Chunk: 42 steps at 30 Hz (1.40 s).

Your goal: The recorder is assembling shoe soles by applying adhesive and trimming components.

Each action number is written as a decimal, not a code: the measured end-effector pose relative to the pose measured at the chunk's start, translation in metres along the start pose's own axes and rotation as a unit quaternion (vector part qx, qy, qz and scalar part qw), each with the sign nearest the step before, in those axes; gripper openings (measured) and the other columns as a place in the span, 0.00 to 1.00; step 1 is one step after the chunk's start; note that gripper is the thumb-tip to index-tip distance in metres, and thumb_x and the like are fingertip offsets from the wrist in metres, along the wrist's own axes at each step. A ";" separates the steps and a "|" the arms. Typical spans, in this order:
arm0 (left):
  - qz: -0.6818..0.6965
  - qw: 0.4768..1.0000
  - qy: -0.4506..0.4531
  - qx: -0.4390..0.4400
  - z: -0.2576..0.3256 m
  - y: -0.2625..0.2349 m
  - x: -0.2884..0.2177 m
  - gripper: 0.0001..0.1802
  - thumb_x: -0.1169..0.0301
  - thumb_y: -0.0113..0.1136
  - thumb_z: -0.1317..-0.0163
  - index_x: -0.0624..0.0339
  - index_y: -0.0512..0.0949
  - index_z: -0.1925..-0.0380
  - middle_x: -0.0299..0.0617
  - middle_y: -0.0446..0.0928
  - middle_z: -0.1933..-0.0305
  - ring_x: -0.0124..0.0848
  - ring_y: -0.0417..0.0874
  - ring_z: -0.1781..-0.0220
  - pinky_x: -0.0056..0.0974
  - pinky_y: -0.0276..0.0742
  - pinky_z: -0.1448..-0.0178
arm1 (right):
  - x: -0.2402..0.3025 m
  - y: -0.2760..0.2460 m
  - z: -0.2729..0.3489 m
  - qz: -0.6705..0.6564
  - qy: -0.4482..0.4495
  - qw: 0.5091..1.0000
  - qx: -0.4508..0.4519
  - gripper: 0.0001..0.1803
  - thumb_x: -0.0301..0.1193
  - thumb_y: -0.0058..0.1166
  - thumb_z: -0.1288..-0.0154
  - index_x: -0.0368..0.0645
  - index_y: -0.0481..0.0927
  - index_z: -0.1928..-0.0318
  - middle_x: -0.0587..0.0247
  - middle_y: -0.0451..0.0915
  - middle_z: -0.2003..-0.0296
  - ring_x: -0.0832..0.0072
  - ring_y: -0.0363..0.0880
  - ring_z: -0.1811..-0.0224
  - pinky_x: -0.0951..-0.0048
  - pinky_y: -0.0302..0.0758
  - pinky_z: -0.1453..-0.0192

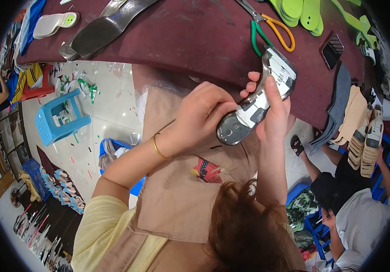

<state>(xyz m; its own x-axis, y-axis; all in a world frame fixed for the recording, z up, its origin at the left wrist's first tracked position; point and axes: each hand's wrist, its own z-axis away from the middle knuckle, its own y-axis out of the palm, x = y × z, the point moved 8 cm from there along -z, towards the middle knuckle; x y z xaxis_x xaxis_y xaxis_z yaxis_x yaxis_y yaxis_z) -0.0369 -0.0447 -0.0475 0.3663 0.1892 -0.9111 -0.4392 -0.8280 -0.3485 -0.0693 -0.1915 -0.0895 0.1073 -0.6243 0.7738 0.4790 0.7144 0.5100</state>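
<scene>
My right hand point(273, 106) is wrapped round a dark, shiny sole-shaped form point(235, 129) with two round holes at its near end. A white piece point(274, 81) with black print and black patches lies along its upper face. The form is tilted, held over the table's front edge. My left hand point(204, 111) is closed, thumb and fingers pinched at the white piece's edge near the holes. Whatever lies between those fingertips is too small to make out. Just past the form's far end, scissors point(267, 18) with one green and one yellow handle rest on the table.
On the dark red table point(172, 41) lie dark sole forms point(99, 36), a pale insole point(52, 25), bright green soles point(290, 11) and a phone point(332, 50). Stacked beige insoles point(351, 113) hang at the right edge. A blue stool point(61, 120) stands left; another person point(363, 222) sits right.
</scene>
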 end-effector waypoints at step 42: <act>0.668 0.576 -0.300 0.364 0.033 0.074 -0.010 0.32 0.52 0.49 0.32 0.62 0.57 0.36 0.50 0.73 0.46 0.30 0.78 0.50 0.34 0.77 0.50 | 0.018 0.016 0.003 -0.114 -0.123 0.974 0.149 0.26 0.46 0.44 0.30 0.32 0.68 0.48 0.57 0.76 0.67 0.71 0.78 0.67 0.59 0.75 0.47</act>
<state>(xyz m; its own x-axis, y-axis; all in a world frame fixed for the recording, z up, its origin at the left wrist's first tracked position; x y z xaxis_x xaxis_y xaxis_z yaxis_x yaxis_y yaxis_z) -0.0997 -0.0902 -0.0716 -0.9505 -0.0312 -0.3093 -0.3077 -0.0473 0.9503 -0.0626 -0.1907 -0.0658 -0.2015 -0.7097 0.6751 0.1868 0.6488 0.7377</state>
